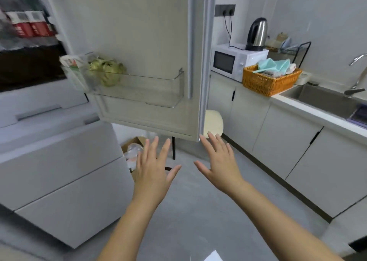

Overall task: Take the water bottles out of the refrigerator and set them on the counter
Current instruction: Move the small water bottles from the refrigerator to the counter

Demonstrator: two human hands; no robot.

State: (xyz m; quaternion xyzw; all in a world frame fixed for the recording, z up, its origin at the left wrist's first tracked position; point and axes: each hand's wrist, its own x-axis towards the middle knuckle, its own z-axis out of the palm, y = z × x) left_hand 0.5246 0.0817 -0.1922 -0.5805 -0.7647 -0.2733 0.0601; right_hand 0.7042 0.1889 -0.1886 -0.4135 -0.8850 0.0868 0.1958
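Water bottles (29,24) are in neither of the 2 hands, as far as I can see from here. The left hand (153,169) and the right hand (220,161) are both held out flat, palms down, fingers straight and spread, gripping nothing. They hover over the floor just below the bottom edge of the open refrigerator door (139,32). The right fingertips come close to its lower corner, though I cannot tell whether they touch it.

The door's clear shelf (158,90) holds a green vegetable (108,72) and a carton (71,66), but no bottles. Up at the left, inside the refrigerator (49,151), a blurred cluster of clear plastic with red-and-white labels looks like the bottles, standing close together on a shelf. I cannot count them.

Off to the right, the counter (309,110) carries a microwave (228,61), an orange basket (268,82) and a sink (321,96), with no bottle in view on it. I'd judge the job barely begun: the door is open, and every bottle is yet to be lifted out and carried over.
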